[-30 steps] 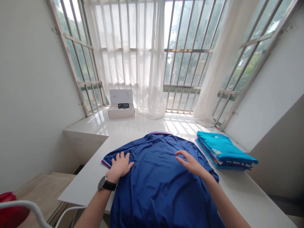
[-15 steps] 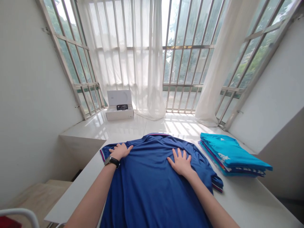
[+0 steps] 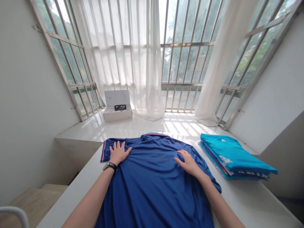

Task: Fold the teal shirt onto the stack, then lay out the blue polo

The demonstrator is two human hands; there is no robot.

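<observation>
Blue short-sleeved shirt (image 3: pixel 154 183), sleek and softly creased, lies beneath the left hand (image 3: pixel 117 155), empty fingers splayed flat on it, and the right hand (image 3: pixel 189 163), fingers loosely parted, empty.

Looks like a home — a bright room, set into a bay of windows. Shows sheer white curtains (image 3: pixel 147 69) hanging across the upper centre, metal bars (image 3: pixel 181 85) and greenery (image 3: pixel 251 60) beyond, plain white walls (image 3: pixel 21 110) at left and right edges. Seems domestic, too, from a glossy, sunlit ledge (image 3: pixel 137 125) mid-frame — and folded clothes (image 3: pixel 235 152) stacked at centre right.
</observation>
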